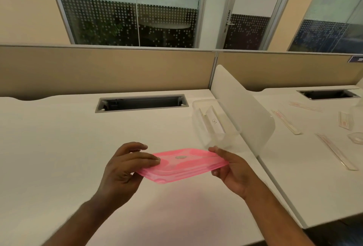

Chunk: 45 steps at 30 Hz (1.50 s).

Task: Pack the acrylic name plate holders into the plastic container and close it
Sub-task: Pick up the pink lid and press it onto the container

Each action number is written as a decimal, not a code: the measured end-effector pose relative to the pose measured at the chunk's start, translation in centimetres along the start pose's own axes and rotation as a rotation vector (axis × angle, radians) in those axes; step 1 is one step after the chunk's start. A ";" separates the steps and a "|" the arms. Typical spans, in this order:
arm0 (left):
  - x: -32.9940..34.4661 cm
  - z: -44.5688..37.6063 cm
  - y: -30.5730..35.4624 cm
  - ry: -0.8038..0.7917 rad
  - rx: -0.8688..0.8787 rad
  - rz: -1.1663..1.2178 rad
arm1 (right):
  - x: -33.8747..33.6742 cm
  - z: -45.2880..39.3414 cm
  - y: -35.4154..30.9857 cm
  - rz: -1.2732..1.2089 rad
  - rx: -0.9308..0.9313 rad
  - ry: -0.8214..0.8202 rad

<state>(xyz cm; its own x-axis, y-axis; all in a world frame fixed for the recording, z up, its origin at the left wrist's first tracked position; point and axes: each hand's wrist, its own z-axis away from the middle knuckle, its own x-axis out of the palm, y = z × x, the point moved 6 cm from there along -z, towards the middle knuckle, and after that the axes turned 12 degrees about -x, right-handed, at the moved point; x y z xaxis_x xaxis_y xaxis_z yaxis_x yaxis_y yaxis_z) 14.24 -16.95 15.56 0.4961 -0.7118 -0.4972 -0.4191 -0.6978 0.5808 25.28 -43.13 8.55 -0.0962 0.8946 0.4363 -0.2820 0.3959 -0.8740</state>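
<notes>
Both my hands hold a translucent pink lid (182,164) flat above the white desk (59,147). My left hand (125,167) grips its left edge, thumb on top and fingers underneath. My right hand (231,169) grips its right edge. Just beyond the lid stands the clear plastic container (198,125), uncovered, with acrylic name plate holders (214,121) inside it, one carrying a white card. The container sits against the frosted desk divider (247,112).
A cable slot (140,103) is cut into the desk behind the lid. Right of the divider, on the neighbouring desk, lie several more acrylic holders (286,122) with red print and another small clear container (356,137) at the right edge. Beige partition panels close the back.
</notes>
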 end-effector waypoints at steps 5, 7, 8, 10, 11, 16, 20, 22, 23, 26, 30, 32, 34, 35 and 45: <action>0.5 -0.8 -2.5 0.145 -0.237 -0.133 | -1.0 -1.0 -1.2 0.062 -0.035 -0.027; 0.8 -0.8 -4.3 0.194 -0.506 -0.054 | -1.4 -1.4 -1.6 0.064 -0.061 -0.060; 1.3 -0.7 -5.1 0.198 -0.628 0.012 | -1.6 -1.6 -1.8 0.067 -0.075 -0.075; 2.8 -0.4 -6.2 0.178 -0.844 0.212 | -2.1 -2.0 -2.2 0.086 -0.094 -0.104; 3.7 -0.2 -6.7 0.163 -0.928 0.338 | -2.2 -2.2 -2.5 0.104 -0.106 -0.120; 6.9 0.7 -7.8 0.186 -1.162 0.787 | -3.0 -3.6 -3.7 0.136 -0.194 -0.220; 9.3 0.5 -7.0 0.145 -1.193 0.951 | -4.0 -5.2 -4.1 0.083 -0.217 -0.192; 10.4 0.7 -6.4 0.176 -1.238 1.023 | -4.3 -5.9 -4.3 0.073 -0.225 -0.187; 11.0 1.0 -6.2 0.209 -1.266 1.062 | -4.5 -6.2 -4.4 0.069 -0.223 -0.181; 13.2 2.0 -5.2 0.311 -1.344 1.091 | -5.1 -7.1 -4.6 0.042 -0.232 -0.128; 17.3 2.2 -2.6 0.297 -1.438 0.999 | -5.6 -8.3 -4.3 0.025 -0.280 -0.019; 18.9 1.3 -1.2 0.217 -1.395 0.954 | -5.6 -8.6 -3.6 0.022 -0.288 0.005; 19.6 -0.1 -0.2 0.223 -1.328 0.981 | -5.5 -8.7 -2.8 0.018 -0.284 0.009; 19.8 -0.9 0.0 0.260 -1.305 1.019 | -5.3 -8.7 -2.5 0.017 -0.280 0.001; 18.1 -7.3 -3.2 0.303 -1.205 0.902 | -6.2 -10.8 -5.1 0.049 -0.325 -0.094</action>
<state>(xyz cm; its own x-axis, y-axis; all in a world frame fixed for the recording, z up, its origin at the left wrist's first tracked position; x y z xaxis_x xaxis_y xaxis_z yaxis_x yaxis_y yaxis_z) 30.12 -27.01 9.44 0.6169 -0.7023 0.3552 0.1150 0.5270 0.8421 37.60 -48.47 8.02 -0.1940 0.8972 0.3967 0.0429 0.4117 -0.9103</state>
